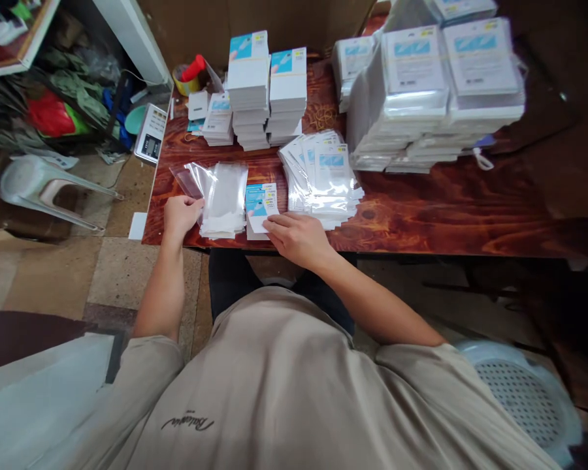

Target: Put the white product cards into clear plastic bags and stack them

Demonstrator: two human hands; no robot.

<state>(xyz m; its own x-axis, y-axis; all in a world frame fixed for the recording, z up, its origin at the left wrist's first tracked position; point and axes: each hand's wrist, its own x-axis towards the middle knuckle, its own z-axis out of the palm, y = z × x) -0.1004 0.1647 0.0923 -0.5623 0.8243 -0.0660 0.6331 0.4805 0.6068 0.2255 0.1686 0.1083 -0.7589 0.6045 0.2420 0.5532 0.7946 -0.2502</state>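
Observation:
Closed at the table's left front, my left hand (180, 217) pinches the edge of a clear plastic bag (192, 181). Beside it lies a stack of clear plastic bags (228, 196). My right hand (298, 236) has its fingers and thumb together on a blue and white printed card (259, 222), at a small pile of such cards (262, 194). Part of that card is under my fingers. Right of the pile, a fanned heap of bagged cards (329, 173) reaches behind my right hand.
Tall stacks of cards (247, 85) stand at the back of the wooden table (470, 215). High piles of bagged cards (411, 98) rise at the back right, with rubber bands (322, 119) between. A yellow tape roll (189, 83) sits back left. Plastic stools (519, 391) stand on the floor.

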